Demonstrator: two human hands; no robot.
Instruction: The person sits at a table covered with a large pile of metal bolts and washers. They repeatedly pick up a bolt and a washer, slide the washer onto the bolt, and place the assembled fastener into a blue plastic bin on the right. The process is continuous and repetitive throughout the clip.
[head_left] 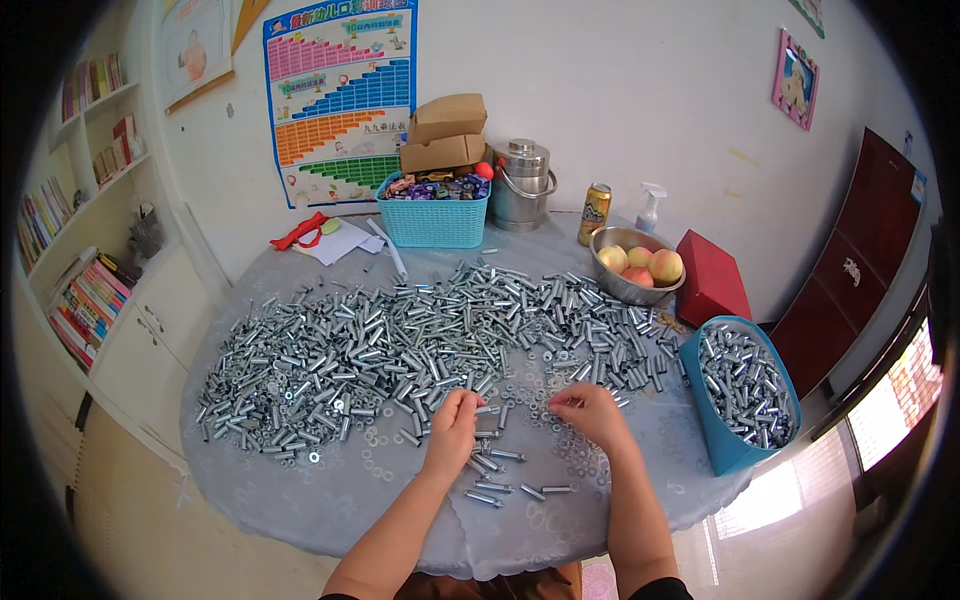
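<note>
My left hand is closed, fingers curled together, over the near middle of the table. A silver anchor bolt sticks out from its fingertips toward the right. My right hand is closed in a pinch above scattered flat washers; whatever is between its fingertips is too small to make out. Several finished-looking metal bolts with sleeves lie loose between my forearms. Beyond both hands spreads a wide heap of shiny metal sleeves and bolts, with more washers mixed in at its near edge.
A blue bin full of metal pieces stands at the table's right edge. Behind it are a red box, a steel bowl of fruit, a can and a spray bottle. A turquoise basket and a metal pail stand at the back.
</note>
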